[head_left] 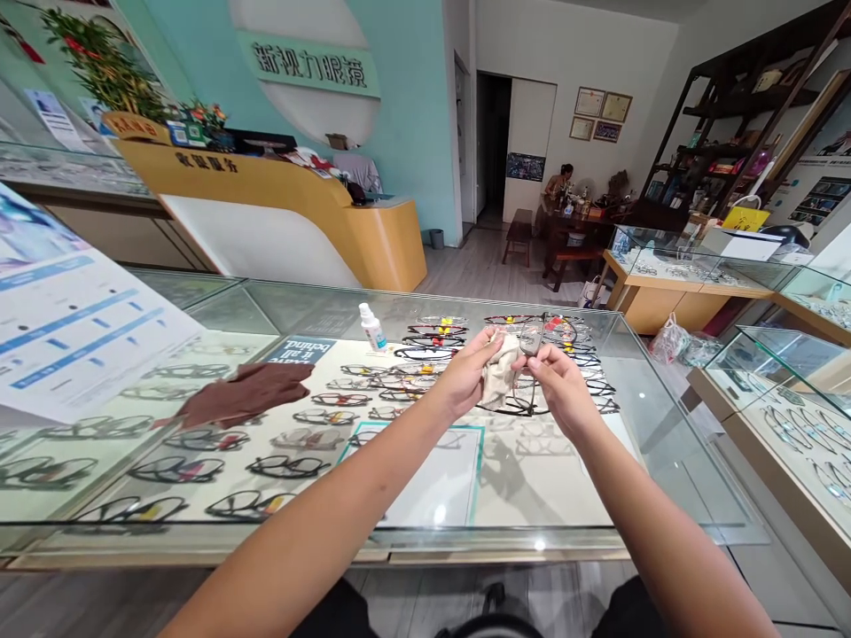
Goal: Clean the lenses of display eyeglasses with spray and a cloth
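Over the glass display case (572, 539), my left hand (467, 376) is closed on a pale beige cloth (500, 370). Close beside it on the right, my right hand (560, 383) pinches a pair of glasses (530, 340) with its fingertips; the cloth touches or nearly touches them. Rows of eyeglass frames lie under and around both hands, so the outline of the held pair is hard to separate. A small white bottle (373, 328) stands upright to the left of my hands. Farther left lies a crumpled brown cloth (249, 392).
A printed white sheet (80, 323) stands at the left. Beyond the case are a yellow and white counter (389, 244), a wooden bench (519, 232) and a person (558, 183) seated at a table. More glass cases (784, 416) line the right side.
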### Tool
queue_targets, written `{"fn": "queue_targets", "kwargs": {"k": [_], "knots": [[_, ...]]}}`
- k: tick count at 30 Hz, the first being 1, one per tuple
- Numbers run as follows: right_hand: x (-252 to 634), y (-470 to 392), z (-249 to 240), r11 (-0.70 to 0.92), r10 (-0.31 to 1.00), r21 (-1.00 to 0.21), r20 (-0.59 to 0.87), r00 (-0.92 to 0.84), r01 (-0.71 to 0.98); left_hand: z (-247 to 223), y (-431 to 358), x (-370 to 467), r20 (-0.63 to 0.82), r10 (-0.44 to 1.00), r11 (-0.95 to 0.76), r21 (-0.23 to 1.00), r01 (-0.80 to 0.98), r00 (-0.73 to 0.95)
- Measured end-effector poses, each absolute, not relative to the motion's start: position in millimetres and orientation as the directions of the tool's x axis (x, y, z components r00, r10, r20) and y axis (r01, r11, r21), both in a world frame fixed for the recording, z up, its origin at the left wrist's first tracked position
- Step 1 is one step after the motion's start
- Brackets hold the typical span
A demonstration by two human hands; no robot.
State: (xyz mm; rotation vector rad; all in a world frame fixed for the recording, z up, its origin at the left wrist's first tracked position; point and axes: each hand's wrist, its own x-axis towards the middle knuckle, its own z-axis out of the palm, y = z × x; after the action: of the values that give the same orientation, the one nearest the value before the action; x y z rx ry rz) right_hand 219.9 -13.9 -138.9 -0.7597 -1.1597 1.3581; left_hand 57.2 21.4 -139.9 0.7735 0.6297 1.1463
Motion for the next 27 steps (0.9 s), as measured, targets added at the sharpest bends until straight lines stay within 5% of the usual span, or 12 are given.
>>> {"fn": "queue_targets", "kwargs": {"k": [16, 27], "knots": [[218, -8, -146, 0.138, 0.981, -0.931, 0.175, -0.081, -0.338, -137, 21, 57, -0.105, 0.962, 0.226, 0.829, -0.512, 0.253], [219, -11, -143, 0.217, 0.957, -0.931, 0.262, -0.124, -0.295, -147, 25, 55, 0.211, 0.963, -0.175, 0.962, -0.209, 0.166]]}}
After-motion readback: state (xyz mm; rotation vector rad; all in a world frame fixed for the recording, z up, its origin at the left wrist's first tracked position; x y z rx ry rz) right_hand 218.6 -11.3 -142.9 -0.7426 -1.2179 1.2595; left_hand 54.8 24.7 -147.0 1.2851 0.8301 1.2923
